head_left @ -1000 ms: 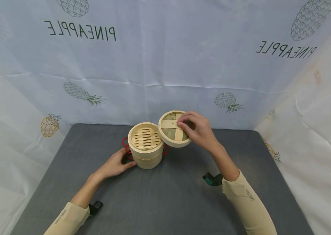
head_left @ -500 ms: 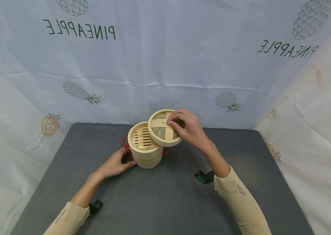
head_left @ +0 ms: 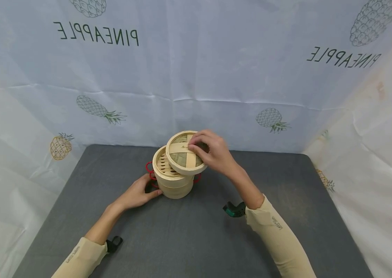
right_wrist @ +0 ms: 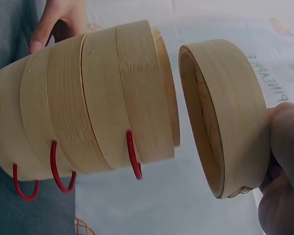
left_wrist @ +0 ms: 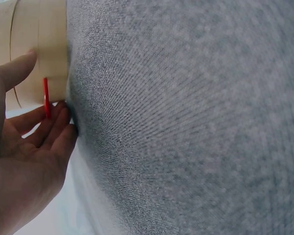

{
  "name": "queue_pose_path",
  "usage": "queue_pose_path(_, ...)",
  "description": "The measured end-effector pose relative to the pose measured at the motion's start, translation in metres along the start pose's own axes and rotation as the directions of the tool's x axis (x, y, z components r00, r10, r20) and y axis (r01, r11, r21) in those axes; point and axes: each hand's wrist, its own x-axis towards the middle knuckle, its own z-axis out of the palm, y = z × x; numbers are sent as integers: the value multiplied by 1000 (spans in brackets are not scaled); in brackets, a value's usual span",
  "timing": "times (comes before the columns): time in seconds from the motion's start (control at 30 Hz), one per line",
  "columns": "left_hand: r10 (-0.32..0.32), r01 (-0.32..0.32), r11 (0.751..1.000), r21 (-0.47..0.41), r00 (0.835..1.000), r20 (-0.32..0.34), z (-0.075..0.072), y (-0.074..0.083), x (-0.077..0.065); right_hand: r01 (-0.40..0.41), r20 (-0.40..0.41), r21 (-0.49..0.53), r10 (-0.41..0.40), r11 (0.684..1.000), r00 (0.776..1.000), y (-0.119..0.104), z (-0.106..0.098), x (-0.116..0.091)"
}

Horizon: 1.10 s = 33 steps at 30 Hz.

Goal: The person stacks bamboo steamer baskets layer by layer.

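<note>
A stacked bamboo steamer (head_left: pixel 175 189) with red loop handles (right_wrist: pixel 60 171) stands upright near the table's back edge. My left hand (head_left: pixel 136 195) holds its lower left side, the thumb in front and the fingers at the back, beside a red loop in the left wrist view. Over the right part of the slatted top tier (head_left: pixel 163 164), my right hand (head_left: pixel 213 151) pinches the small loop at the middle of the round woven lid (head_left: pixel 178 160). In the right wrist view a gap shows between lid and tier. The right fingertips are partly hidden behind the lid there.
A dark grey cloth-covered table (head_left: pixel 182 239) lies beneath. Close behind it hangs a pale curtain (head_left: pixel 196 69) printed with pineapples, which also runs along both sides. Dark wrist-camera mounts (head_left: pixel 234 209) sit at both wrists.
My right hand has carried the lid leftward, from beside the steamer to over much of its top tier. The left hand and the steamer have stayed in place.
</note>
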Motion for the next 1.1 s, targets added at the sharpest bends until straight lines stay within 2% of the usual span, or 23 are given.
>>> queue_pose_path(0.07, 9, -9, 1000, 4, 1000, -6, 2, -5, 0, 0, 11, 3, 0, 1000, 1000, -1, 3, 1)
queue_pose_path(0.23, 1, 0, 1000, -23, 1000, 15, -9, 21, -2, -14, 31, 17, 14, 1000, 999, -3, 10, 3)
queue_pose_path(0.3, -37, 38, 999, -8, 999, 34, -13, 33, -2, -19, 39, 19, 18, 1000, 999, -5, 12, 4)
queue_pose_path(0.43, -91, 89, 996, 31, 994, 61, -15, 41, -1, -29, 54, 21, 28, 999, 998, -7, 16, 6)
queue_pose_path(0.77, -97, 95, 995, 31, 993, 65, -14, 35, -1, -42, 71, 31, 40, 999, 997, -8, 24, 9)
queue_pose_path(0.87, -68, 68, 998, 11, 996, 49, -14, 34, -1, -35, 71, 36, 33, 999, 997, -9, 27, 10)
queue_pose_path(1.0, 11, -11, 1000, -23, 1000, 9, -10, 23, -2, -42, 69, 38, 39, 998, 997, -10, 30, 10)
queue_pose_path(1.1, 17, -17, 999, -28, 1000, 10, -9, 22, -1, -46, 72, 33, 43, 998, 996, -10, 32, 10)
